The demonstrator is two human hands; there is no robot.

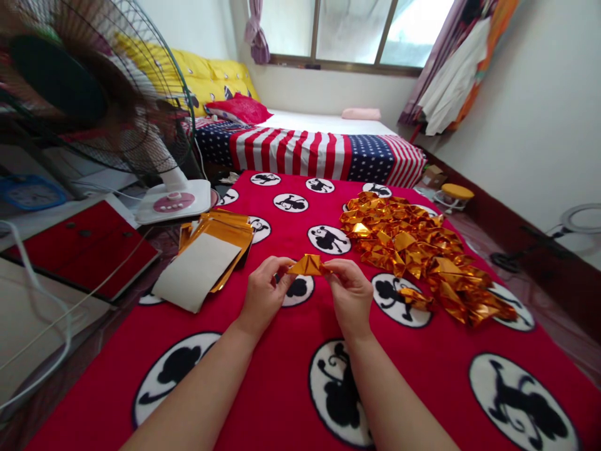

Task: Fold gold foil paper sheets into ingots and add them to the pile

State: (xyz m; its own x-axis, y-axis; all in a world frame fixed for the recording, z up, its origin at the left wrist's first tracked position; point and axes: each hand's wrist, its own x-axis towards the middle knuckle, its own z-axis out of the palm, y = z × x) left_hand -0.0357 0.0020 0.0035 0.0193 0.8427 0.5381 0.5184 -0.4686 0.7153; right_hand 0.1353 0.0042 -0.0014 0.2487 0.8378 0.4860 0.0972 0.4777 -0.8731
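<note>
Between my two hands is a small folded piece of gold foil paper (pixel 307 265), held just above the red cloth. My left hand (pixel 267 285) pinches its left end between thumb and fingers. The right end is pinched by my right hand (pixel 348 291). A heap of folded gold foil pieces (pixel 399 241) spreads over the cloth to the right, with one small piece (pixel 416 299) lying apart at its near edge. On the left lies a stack of flat gold foil sheets (pixel 230 228), partly covered by a pale sheet (pixel 198 269).
The red cloth (pixel 263 382) with black figures in white circles covers the surface. A fan (pixel 173 194) stands at the left beside a red panel (pixel 84 244). A bed (pixel 300 147) is at the back, and a yellow-topped stool (pixel 457 191) stands by the right wall.
</note>
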